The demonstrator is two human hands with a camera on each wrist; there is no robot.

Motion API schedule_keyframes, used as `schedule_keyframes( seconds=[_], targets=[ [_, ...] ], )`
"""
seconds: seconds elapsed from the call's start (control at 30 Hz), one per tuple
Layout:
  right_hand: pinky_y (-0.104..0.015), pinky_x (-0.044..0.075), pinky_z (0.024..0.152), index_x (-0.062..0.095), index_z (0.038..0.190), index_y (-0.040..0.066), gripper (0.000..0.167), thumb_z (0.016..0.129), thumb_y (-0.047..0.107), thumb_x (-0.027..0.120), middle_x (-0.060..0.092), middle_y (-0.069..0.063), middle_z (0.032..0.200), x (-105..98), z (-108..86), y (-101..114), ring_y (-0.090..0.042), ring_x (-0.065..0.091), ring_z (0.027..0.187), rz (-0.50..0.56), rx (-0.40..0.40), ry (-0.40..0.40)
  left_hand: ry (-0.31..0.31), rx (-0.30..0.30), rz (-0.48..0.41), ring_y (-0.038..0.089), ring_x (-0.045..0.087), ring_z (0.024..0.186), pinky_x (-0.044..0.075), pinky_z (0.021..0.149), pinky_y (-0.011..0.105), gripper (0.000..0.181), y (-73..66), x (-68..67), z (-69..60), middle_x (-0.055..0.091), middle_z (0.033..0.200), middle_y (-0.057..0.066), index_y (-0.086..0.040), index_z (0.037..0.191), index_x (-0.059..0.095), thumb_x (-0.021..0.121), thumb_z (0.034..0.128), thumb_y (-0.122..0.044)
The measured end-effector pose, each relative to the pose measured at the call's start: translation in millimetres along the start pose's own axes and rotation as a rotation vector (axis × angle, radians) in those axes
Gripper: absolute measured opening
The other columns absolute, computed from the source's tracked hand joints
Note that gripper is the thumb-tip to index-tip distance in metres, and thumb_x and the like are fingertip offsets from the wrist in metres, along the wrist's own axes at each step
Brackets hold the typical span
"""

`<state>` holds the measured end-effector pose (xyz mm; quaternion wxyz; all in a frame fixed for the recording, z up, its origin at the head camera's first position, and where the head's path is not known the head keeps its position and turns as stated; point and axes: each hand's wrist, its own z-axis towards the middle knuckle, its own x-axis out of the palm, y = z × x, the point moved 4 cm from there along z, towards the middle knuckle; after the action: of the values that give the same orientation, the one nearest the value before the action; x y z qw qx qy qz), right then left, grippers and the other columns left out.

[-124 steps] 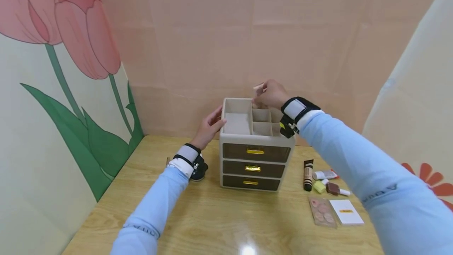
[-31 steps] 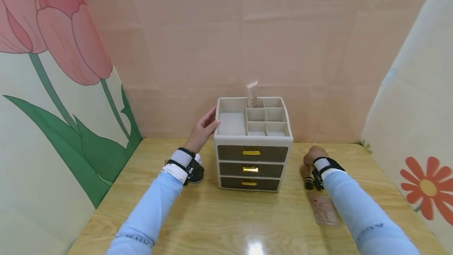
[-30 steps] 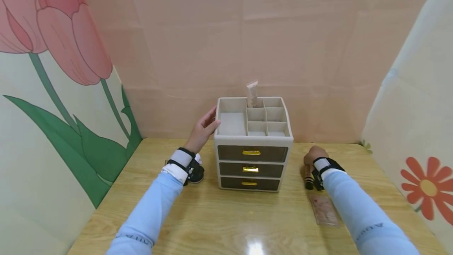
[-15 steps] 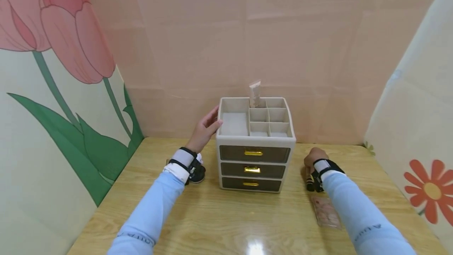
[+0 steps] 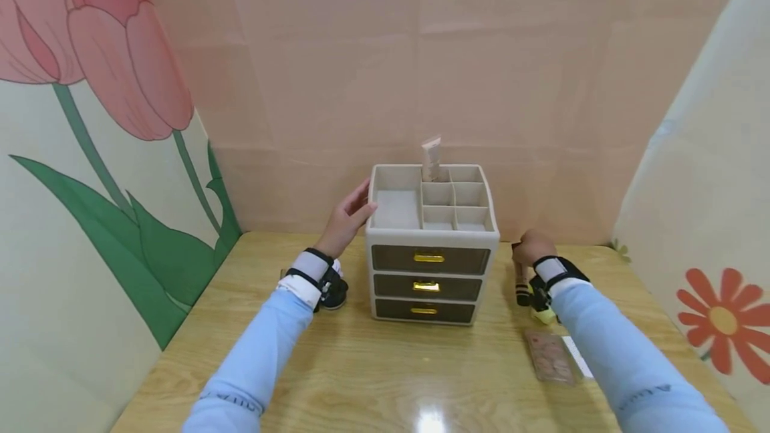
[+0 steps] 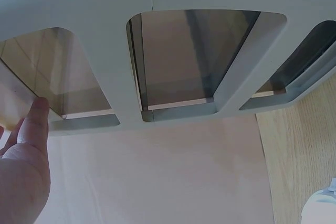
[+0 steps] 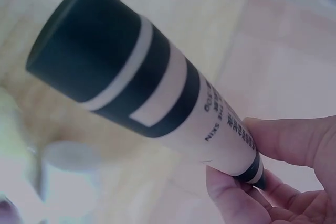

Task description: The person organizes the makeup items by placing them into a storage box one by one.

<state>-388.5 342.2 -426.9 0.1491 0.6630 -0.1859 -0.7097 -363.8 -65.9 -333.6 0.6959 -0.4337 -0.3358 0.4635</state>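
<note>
Right wrist view showed the right hand (image 7: pixel 310 198) pinching a cosmetic tube (image 7: pixel 184 90) at its narrow tail, thumb on one side and bent fingers on the other, with the broad cap (image 7: pixel 89 40) jutting away from the palm. The tube looked light, and its body probably soft enough to give under a squeeze, while the cap seemed stiff. It hardly seemed fragile. Its smooth skin might have slipped under dry fingertips; the thin tail made a fair hold, though mid-body would likely have been steadier, the cap end seeming the heavier.

The body was pale beige, ringed with black bands and printed in dark type, "THE SKIN" and "30g" among it; cap and tail tip were black.

Seen from the head camera, the tube was just right of the drawer organizer (image 5: pixel 433 238), apart from it, its cap toward the person; whether the cap touched the table (image 5: pixel 361 366) could not be told. A yellow-green bottle (image 5: pixel 545 317) stood out near the right wrist, with a makeup palette (image 5: pixel 549 358) closer to the person. Opposite, the left hand (image 5: pixel 343 222) rested against the organizer's left side, thumb and forefinger spread.
</note>
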Motion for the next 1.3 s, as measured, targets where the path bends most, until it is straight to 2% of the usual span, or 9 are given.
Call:
schedule_keyframes(
  seconds=[0.13, 0.27, 0.37, 0.47, 0.6, 0.8, 1.1, 1.3],
  targets=[
    [-0.031, 0.038, 0.047, 0.057, 0.068, -0.002, 0.007, 0.067, 0.001, 0.064, 0.051, -0.007, 0.063, -25, 3.3, 21, -0.024, 0.047, 0.057, 0.040, -0.052, -0.054, -0.004, 0.005, -0.003, 0.037, 0.042, 0.131, 0.044, 0.101, 0.041, 0.055, 1.4, -1.9, 1.4, 0.040, 0.145, 0.026, -0.006, 0.150, 0.035, 0.054, 0.0989, -0.006],
    [-0.044, 0.050, 0.063, 0.056, 0.099, -0.016, 0.035, 0.072, 0.002, 0.069, 0.059, -0.028, 0.088, -51, 3.8, 41, -0.040, 0.056, 0.077, 0.069, -0.092, -0.138, -0.011, 0.010, -0.004, 0.037, 0.042, 0.131, 0.042, 0.103, 0.044, 0.055, 2.8, -4.6, 3.6, 0.041, 0.145, 0.025, -0.006, 0.150, 0.035, 0.055, 0.0986, -0.006],
    [-0.053, 0.050, 0.076, 0.047, 0.115, -0.018, 0.048, 0.078, 0.003, 0.069, 0.053, -0.037, 0.107, -70, 0.9, 56, -0.047, 0.055, 0.091, 0.112, -0.107, -0.159, -0.016, 0.008, 0.007, 0.035, 0.044, 0.130, 0.044, 0.101, 0.041, 0.055, 3.1, -5.9, 5.3, 0.042, 0.145, 0.024, -0.007, 0.150, 0.036, 0.055, 0.0985, -0.007],
    [-0.053, 0.050, 0.077, 0.040, 0.123, -0.018, 0.052, 0.083, 0.003, 0.065, 0.048, -0.039, 0.113, -88, -2.0, 70, -0.048, 0.054, 0.095, 0.176, -0.123, -0.148, -0.021, 0.006, 0.014, 0.034, 0.044, 0.129, 0.046, 0.099, 0.038, 0.055, 3.5, -6.9, 7.1, 0.042, 0.145, 0.024, -0.006, 0.150, 0.036, 0.055, 0.0985, -0.006],
    [-0.045, 0.052, 0.069, 0.034, 0.129, -0.015, 0.054, 0.088, 0.004, 0.061, 0.046, -0.038, 0.114, -111, -5.7, 88, -0.045, 0.053, 0.094, 0.239, -0.139, -0.139, -0.033, 0.000, 0.026, 0.033, 0.045, 0.128, 0.047, 0.098, 0.036, 0.054, 4.3, -8.4, 8.4, 0.043, 0.144, 0.024, -0.006, 0.150, 0.036, 0.054, 0.0983, -0.005],
    [-0.032, 0.048, 0.060, 0.032, 0.132, -0.010, 0.053, 0.090, 0.006, 0.061, 0.047, -0.032, 0.109, -144, -12.2, 114, -0.040, 0.052, 0.089, 0.280, -0.179, -0.185, -0.031, -0.006, 0.039, 0.033, 0.045, 0.129, 0.046, 0.098, 0.036, 0.055, 5.0, -9.8, 10.9, 0.043, 0.144, 0.024, -0.007, 0.150, 0.035, 0.054, 0.0988, -0.006],
    [-0.026, 0.049, 0.061, 0.037, 0.131, -0.005, 0.052, 0.089, 0.008, 0.066, 0.049, -0.028, 0.114, -181, -25.0, 149, -0.039, 0.053, 0.097, 0.258, -0.224, -0.296, -0.014, 0.006, 0.019, 0.034, 0.044, 0.129, 0.048, 0.095, 0.031, 0.055, 7.6, -12.0, 14.3, 0.042, 0.144, 0.024, -0.006, 0.150, 0.035, 0.055, 0.0984, -0.006],
    [-0.022, 0.047, 0.064, 0.038, 0.130, -0.002, 0.051, 0.089, 0.009, 0.066, 0.049, -0.021, 0.113, -198, -35.0, 176, -0.032, 0.052, 0.099, 0.257, -0.254, -0.367, -0.003, 0.013, 0.032, 0.033, 0.043, 0.131, 0.046, 0.098, 0.035, 0.057, 8.8, -12.7, 14.3, 0.041, 0.146, 0.023, -0.007, 0.151, 0.034, 0.056, 0.0984, -0.008]
  ],
)
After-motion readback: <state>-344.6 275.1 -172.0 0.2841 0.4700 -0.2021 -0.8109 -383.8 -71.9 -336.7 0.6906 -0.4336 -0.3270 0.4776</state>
